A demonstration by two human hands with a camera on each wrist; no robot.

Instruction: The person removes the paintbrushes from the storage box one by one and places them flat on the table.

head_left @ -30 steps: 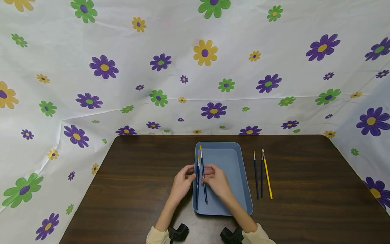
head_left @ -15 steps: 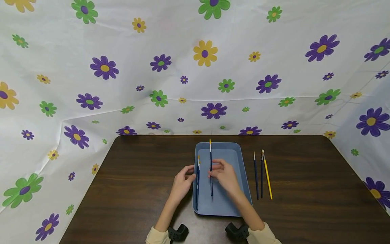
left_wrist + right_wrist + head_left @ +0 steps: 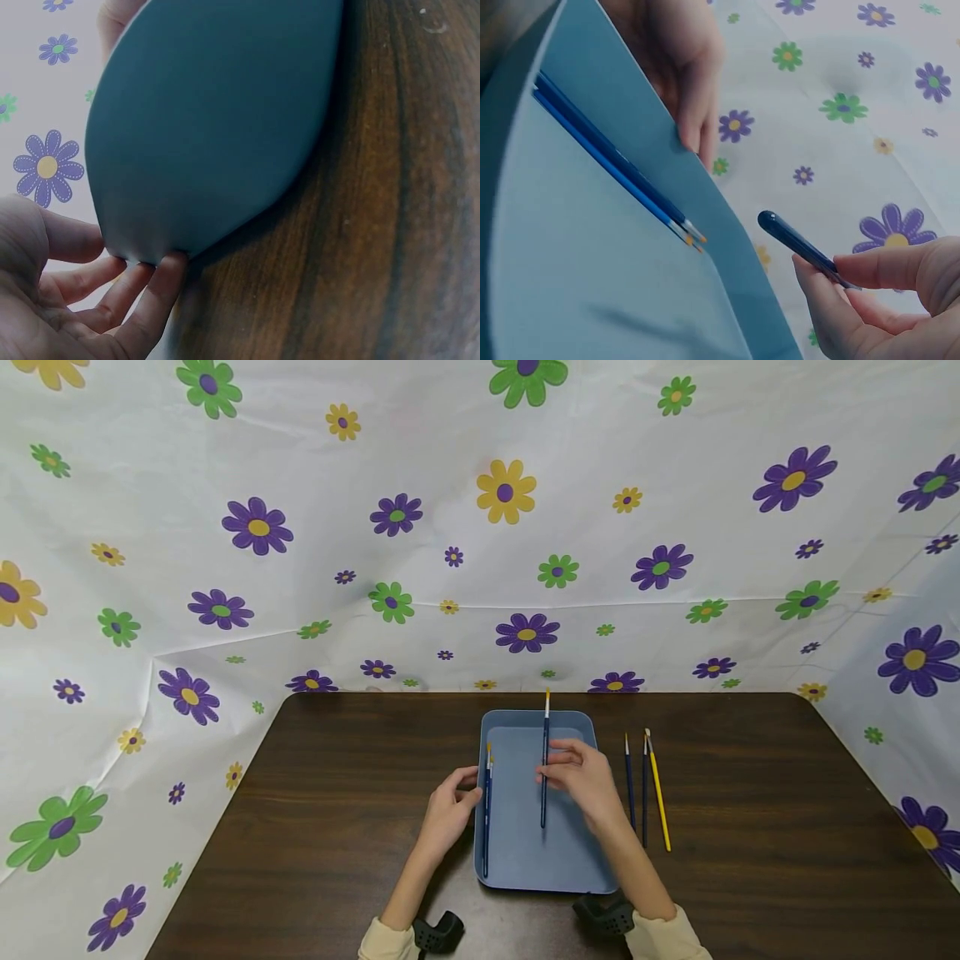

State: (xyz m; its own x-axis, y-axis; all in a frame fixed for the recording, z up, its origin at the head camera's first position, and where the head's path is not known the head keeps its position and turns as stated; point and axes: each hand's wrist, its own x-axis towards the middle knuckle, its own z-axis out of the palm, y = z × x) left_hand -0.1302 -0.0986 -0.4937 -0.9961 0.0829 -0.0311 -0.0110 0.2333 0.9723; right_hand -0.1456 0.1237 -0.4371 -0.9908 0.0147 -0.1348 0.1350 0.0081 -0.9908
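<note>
My right hand [image 3: 588,781] pinches a dark blue paintbrush [image 3: 545,727] between thumb and fingers, bristles pointing away. The brush is raised over the grey-blue tray [image 3: 517,860], and its rounded handle end [image 3: 769,219] shows in the right wrist view. At the tray's left side, my left hand [image 3: 447,810] holds the rim. The left wrist view has its thumb and fingertips [image 3: 169,274] against the tray's outer wall [image 3: 210,127]. Two blue paintbrushes [image 3: 615,161] lie side by side inside the tray along its left wall.
On the dark wooden table [image 3: 337,777], right of the tray, lie two dark blue paintbrushes [image 3: 644,793] and a yellow paintbrush [image 3: 659,793]. My right forearm passes close to them. A white cloth with printed flowers [image 3: 442,460] hangs behind the table and at its sides.
My right hand has lifted the blue paintbrush from beside the two others and carried it rightward across the tray. The left hand stays at the tray's left rim.
</note>
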